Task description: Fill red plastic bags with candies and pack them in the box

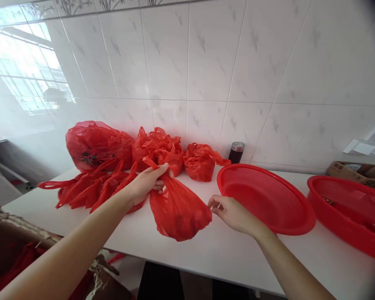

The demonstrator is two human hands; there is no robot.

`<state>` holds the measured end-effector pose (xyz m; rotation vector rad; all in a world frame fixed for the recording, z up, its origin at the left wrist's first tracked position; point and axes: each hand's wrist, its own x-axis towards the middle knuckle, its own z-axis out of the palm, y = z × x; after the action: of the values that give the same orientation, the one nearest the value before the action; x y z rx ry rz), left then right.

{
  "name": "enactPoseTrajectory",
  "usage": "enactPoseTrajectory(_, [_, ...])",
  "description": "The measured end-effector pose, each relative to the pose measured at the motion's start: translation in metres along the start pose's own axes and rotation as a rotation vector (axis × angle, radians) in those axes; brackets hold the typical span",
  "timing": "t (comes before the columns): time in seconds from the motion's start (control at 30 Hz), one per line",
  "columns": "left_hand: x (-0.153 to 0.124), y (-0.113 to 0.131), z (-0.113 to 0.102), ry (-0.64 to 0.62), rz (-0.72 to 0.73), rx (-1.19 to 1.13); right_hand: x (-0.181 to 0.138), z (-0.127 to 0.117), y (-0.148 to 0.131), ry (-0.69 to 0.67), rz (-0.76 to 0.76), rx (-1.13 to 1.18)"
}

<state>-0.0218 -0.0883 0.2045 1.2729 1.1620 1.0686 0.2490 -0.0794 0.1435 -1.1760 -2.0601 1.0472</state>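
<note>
My left hand (150,182) is closed round the gathered neck of a red plastic bag (180,212), which hangs bulging over the white table. What fills the bag cannot be made out through the plastic. Close by the bag's right side is my right hand (226,210), its fingers curled with the thumb near the fingertips. Whether those fingers pinch the bag's edge is too fine to tell. Behind my left forearm several small red bags (95,185) lie with their handles drawn up. A red perforated plastic basket (265,200) sits just right of my right hand.
Along the tiled wall stand a large red bag (96,143), more red bags (158,146), a bunched red bag (200,162) and a dark bottle (236,153). At right are a second red basket (340,221) and a cardboard box (359,173). An open carton (21,233) is lower left.
</note>
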Motion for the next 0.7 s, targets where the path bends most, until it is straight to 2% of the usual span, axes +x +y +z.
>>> enactPoseTrajectory(0.07, [-0.001, -0.001, 0.011, -0.082, -0.003, 0.08, 0.0, -0.002, -0.002, 0.062, -0.024, -0.004])
enactPoseTrajectory(0.17, [-0.002, 0.002, 0.032, -0.199, -0.021, 0.197, 0.006, 0.005, -0.018, 0.14, -0.121, 0.074])
enactPoseTrajectory(0.27, [0.0, 0.005, 0.044, -0.245, -0.018, 0.208, 0.018, 0.013, -0.038, 0.142, -0.215, 0.151])
enactPoseTrajectory(0.4, [0.004, 0.003, 0.039, -0.223, -0.039, 0.125, 0.018, 0.014, -0.052, 0.214, -0.297, 0.158])
enactPoseTrajectory(0.53, [0.002, 0.003, 0.028, -0.273, -0.025, 0.019, -0.008, 0.017, -0.062, 0.22, -0.426, 0.039])
enactPoseTrajectory(0.63, [-0.002, 0.006, 0.028, -0.332, 0.033, 0.124, -0.02, 0.022, -0.061, 0.262, -0.606, -0.037])
enactPoseTrajectory(0.7, [-0.005, 0.007, 0.033, -0.386, 0.075, 0.211, -0.016, 0.023, -0.054, 0.359, -0.595, 0.045])
